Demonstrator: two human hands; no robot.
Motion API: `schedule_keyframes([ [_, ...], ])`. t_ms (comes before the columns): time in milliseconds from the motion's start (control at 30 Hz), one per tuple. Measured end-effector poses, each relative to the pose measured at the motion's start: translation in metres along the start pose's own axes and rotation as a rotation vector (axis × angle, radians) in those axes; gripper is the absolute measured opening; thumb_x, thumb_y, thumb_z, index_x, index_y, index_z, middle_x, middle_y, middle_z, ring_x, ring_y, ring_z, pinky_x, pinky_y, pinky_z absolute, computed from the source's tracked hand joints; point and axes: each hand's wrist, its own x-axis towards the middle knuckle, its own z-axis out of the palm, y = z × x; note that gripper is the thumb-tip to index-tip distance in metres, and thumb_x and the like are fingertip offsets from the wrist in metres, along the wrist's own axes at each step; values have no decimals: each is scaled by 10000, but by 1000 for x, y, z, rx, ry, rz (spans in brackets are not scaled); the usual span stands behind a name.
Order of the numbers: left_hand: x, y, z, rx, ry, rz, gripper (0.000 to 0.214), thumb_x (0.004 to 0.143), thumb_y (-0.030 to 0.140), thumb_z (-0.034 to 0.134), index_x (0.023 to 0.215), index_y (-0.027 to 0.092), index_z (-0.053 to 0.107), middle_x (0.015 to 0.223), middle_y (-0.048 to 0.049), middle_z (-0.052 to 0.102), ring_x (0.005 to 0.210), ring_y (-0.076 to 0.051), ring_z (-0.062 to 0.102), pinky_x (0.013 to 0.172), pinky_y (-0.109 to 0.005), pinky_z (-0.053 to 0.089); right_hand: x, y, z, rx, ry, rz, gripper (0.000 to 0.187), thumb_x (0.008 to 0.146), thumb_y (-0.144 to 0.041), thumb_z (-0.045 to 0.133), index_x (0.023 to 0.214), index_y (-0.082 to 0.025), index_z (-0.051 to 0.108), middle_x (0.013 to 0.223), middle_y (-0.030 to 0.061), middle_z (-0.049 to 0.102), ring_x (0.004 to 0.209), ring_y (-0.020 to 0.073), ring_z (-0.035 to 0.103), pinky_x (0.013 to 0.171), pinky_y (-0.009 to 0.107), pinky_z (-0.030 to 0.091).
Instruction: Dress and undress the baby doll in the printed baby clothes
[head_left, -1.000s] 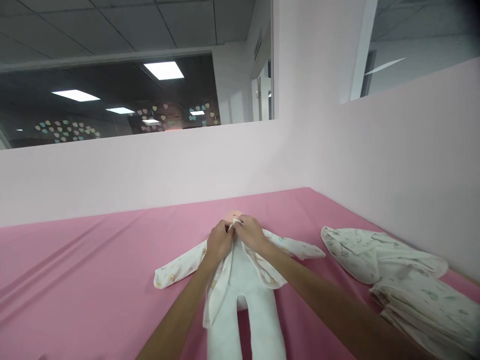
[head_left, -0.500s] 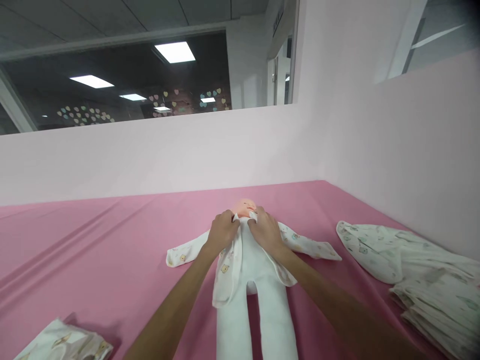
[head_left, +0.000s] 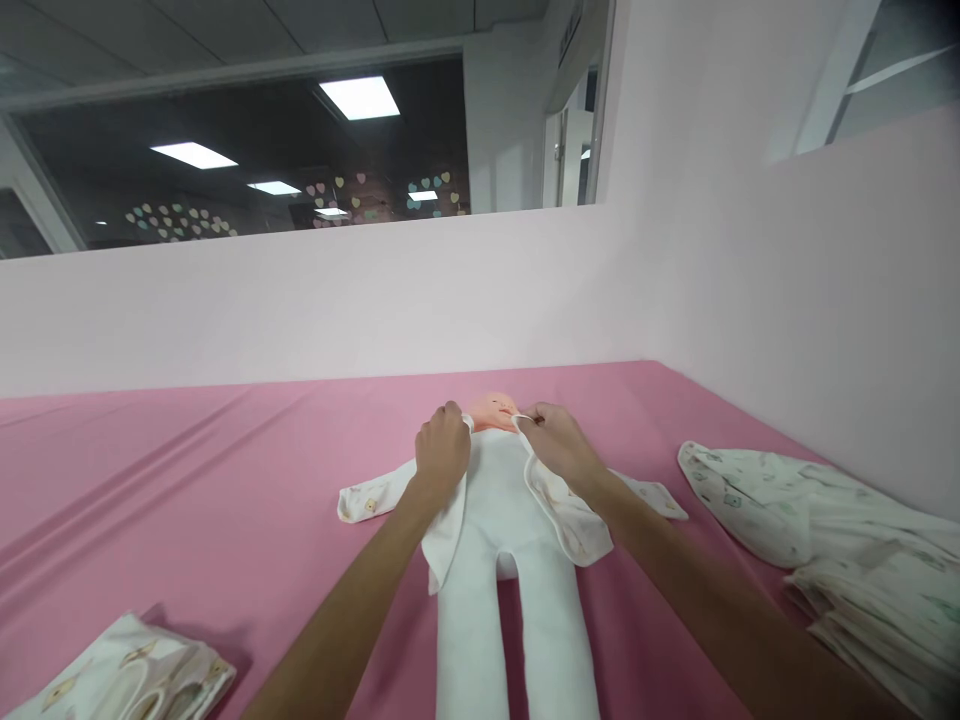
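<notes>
A baby doll (head_left: 495,408) with a white cloth body lies on its back, legs toward me. Around its arms and shoulders is a white baby jacket (head_left: 566,510) with small bear prints, its front spread apart over the chest. My left hand (head_left: 444,445) is closed on the jacket's collar edge at the left of the doll's neck. On the other side, my right hand (head_left: 559,440) pinches the opposite collar edge beside the doll's chin. Both printed sleeves stretch outward on the table. My hands hide parts of the shoulders.
The doll lies on a pink sheet (head_left: 225,480) against a white wall (head_left: 315,310). At the lower left is a folded printed garment (head_left: 127,670). Leaf-printed cloths (head_left: 847,530) are heaped at the right near the side wall.
My hands have moved apart, drawing the jacket's two front edges wider and baring more of the doll's white chest. The right front panel has swung outward.
</notes>
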Motion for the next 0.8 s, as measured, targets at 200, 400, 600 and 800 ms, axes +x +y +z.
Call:
schedule_keyframes([
  [200, 4, -6, -4, 91, 24, -68, 227, 922, 146, 310, 972, 126, 530, 854, -98, 650, 757, -258, 630, 543, -302, 293, 0, 2, 2, 118, -9, 72, 146, 733, -287, 493, 621, -199, 461, 608, -38, 445, 564, 104, 377, 551, 243, 296],
  [400, 7, -9, -3, -40, -4, -22, 252, 926, 195, 302, 971, 151, 546, 814, -89, 656, 736, -234, 615, 562, -286, 314, -3, -2, 1, 283, -45, 154, 194, 696, -301, 550, 591, -204, 419, 552, -62, 328, 504, 83, 284, 496, 243, 242],
  [600, 4, 0, 4, -129, -33, 121, 304, 930, 218, 314, 1078, 164, 574, 905, -104, 681, 839, -244, 624, 675, -295, 383, -3, -1, -3, 470, -114, 204, 338, 674, -374, 597, 540, -219, 329, 508, -64, 286, 495, 87, 279, 477, 249, 246],
  [800, -4, 11, 11, -124, -62, 208, 282, 919, 216, 357, 1096, 169, 573, 894, -96, 685, 838, -247, 630, 685, -298, 388, -1, 4, 1, 548, -74, 196, 321, 656, -369, 604, 531, -217, 351, 508, -57, 309, 504, 91, 302, 480, 253, 260],
])
